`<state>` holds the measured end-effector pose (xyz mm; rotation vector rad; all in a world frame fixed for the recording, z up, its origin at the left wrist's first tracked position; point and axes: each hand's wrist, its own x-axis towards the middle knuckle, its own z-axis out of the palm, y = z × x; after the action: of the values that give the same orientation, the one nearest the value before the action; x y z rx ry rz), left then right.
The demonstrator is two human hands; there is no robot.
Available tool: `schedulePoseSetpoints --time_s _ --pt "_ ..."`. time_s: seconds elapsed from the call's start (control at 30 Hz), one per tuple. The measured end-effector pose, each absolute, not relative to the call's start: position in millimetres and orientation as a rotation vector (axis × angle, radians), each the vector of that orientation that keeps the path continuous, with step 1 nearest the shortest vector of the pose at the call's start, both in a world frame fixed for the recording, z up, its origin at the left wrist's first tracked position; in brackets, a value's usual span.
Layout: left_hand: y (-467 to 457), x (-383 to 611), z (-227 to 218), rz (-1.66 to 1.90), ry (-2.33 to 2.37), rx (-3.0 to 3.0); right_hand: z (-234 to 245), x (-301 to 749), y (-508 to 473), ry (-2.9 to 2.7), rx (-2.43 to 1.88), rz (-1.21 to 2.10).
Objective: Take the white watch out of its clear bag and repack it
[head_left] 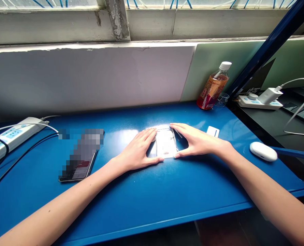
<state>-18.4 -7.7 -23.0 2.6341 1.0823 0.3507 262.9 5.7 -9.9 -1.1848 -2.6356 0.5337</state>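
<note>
A small, clear, square plastic case (166, 145) lies flat on the blue table (152, 194), with something pale inside that glare makes hard to read. My left hand (143, 148) grips its left side, fingertips at the far corner and thumb at the near edge. On the opposite side, my right hand (189, 140) holds it the same way, fingers at the far edge and thumb at the near right corner. Both palms stay off the case, leaving dark gaps between hand and case. A white card-like piece (213, 131) lies behind my right wrist.
A phone (86, 164), partly pixelated, lies left, near a white power strip (26, 128) with cables. At the back right stand a drink bottle (213, 87) and a clear cup-like item (221, 99). A white earbud case (263, 151) sits right, near a blue post (266, 48).
</note>
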Motion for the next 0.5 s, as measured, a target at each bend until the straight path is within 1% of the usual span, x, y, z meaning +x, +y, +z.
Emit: schedulePoseSetpoints --time_s 0.2,0.33,0.5 --pt "-7.9 -19.0 -25.4 0.399 1.1 2.602 -4.0 265.5 6.8 -2.516 -1.173 0.504" --pt "-7.9 -19.5 -26.5 0.405 1.112 2.602 -4.0 263.8 6.5 -2.583 -1.092 0.527" --pt "-7.8 -20.0 -27.5 0.398 1.103 2.6 -4.5 260.8 5.4 -2.613 -1.108 0.518"
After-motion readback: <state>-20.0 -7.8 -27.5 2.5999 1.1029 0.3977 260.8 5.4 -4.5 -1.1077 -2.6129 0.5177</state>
